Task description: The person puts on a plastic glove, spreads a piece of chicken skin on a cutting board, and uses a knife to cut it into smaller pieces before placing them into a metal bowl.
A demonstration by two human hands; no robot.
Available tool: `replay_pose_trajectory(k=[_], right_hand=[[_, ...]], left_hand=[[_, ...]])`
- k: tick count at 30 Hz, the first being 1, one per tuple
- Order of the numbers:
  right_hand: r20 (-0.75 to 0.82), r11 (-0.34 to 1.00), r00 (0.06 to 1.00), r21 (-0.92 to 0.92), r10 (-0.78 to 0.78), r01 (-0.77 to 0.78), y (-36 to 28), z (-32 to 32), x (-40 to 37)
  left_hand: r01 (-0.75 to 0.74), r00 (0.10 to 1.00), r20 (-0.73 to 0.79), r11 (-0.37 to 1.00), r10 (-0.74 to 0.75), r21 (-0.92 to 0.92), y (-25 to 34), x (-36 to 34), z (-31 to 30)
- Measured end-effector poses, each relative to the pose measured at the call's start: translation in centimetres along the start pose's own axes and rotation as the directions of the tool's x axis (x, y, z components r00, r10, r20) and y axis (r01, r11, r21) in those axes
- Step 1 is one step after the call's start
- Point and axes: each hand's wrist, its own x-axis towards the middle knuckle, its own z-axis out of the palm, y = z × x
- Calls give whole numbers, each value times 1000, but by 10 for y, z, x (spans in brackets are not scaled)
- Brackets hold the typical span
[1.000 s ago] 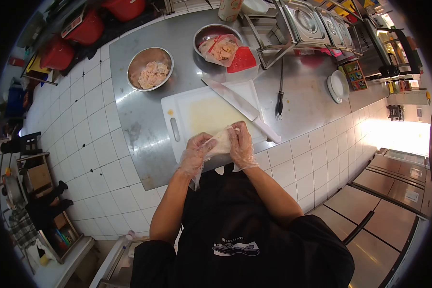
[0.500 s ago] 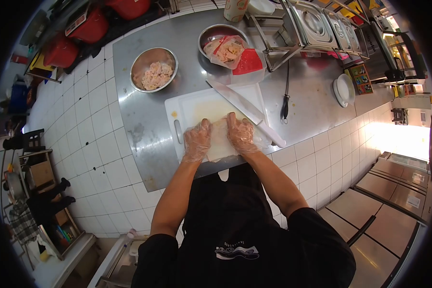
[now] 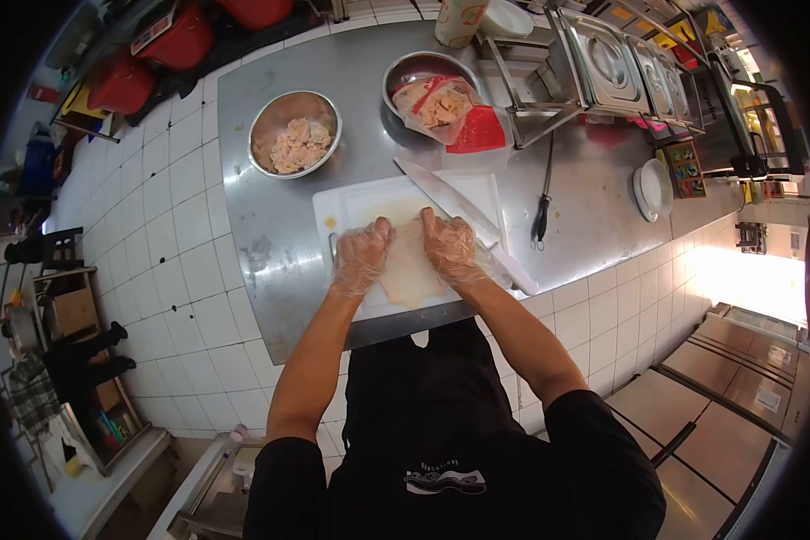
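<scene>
A thin, pale sheet of raw meat or skin (image 3: pixel 410 268) lies flat on the white cutting board (image 3: pixel 344 203). At its left edge, my left hand (image 3: pixel 362 256), in a clear plastic glove, has its fingers curled with the far corner pinched. My right hand (image 3: pixel 450 248), gloved the same way, grips the opposite far corner. A large knife (image 3: pixel 452 200) with a white handle rests slantwise across the board's right side, close to my right hand. Its handle end reaches past the board.
Cut raw meat pieces (image 3: pixel 301 144) sit in a steel bowl (image 3: pixel 255 124) at the back left. Another steel bowl (image 3: pixel 392 74) holds a red-and-clear plastic bag of meat (image 3: pixel 443 108). A black-handled sharpening steel (image 3: pixel 541 220), white dishes (image 3: pixel 652 191) and a rack of steel pans (image 3: pixel 600 61) stand rightward.
My hands have moved slightly apart, the left one shifting left, and more of the pale sheet shows between them. The camera view has shifted a little.
</scene>
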Motion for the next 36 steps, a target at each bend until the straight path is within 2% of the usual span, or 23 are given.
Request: replay_pose_trajectory(k=[7, 13, 16, 17, 20, 22, 23, 26, 29, 32, 35, 36], right_hand=[[95, 991, 994, -123, -48, 60, -3, -13, 18], [82, 968, 991, -222, -102, 118, 8, -18, 25], [92, 962, 991, -250, -92, 113, 16, -22, 25], [91, 961, 992, -256, -87, 108, 17, -23, 26], [75, 995, 997, -100, 30, -22, -1, -59, 28], [127, 1000, 992, 24, 16, -19, -8, -67, 15], [147, 996, 989, 85, 6, -19, -11, -70, 9], [-5, 933, 965, 254, -261, 254, -9, -51, -20], [-52, 928, 970, 283, -238, 243, -3, -31, -25], [3, 970, 973, 86, -230, 229, -9, -36, -12], [54, 995, 995, -56, -84, 87, -20, -34, -3], [63, 994, 993, -50, -98, 101, -24, -37, -3]], left_hand=[[9, 995, -95, 999, -14, -48, -3, 5, -5], [17, 985, -173, 999, -10, 41, -6, 0, -14], [76, 986, -155, 986, -53, 150, -9, -6, -19], [99, 983, -169, 986, -77, 131, -9, -8, -21], [162, 966, -212, 985, -146, 59, -3, -15, -30], [198, 948, -257, 980, -190, 4, 9, -20, -40], [150, 967, -209, 989, -147, -3, 15, -26, -40], [43, 996, -73, 999, -45, -30, 37, -50, -34], [47, 998, 35, 998, -46, -47, 56, -65, -28], [95, 992, 92, 993, -88, -67, 60, -68, -26], [142, 988, 76, 987, -137, -77, 59, -69, -23], [155, 987, 53, 985, -151, -81, 60, -69, -24]])
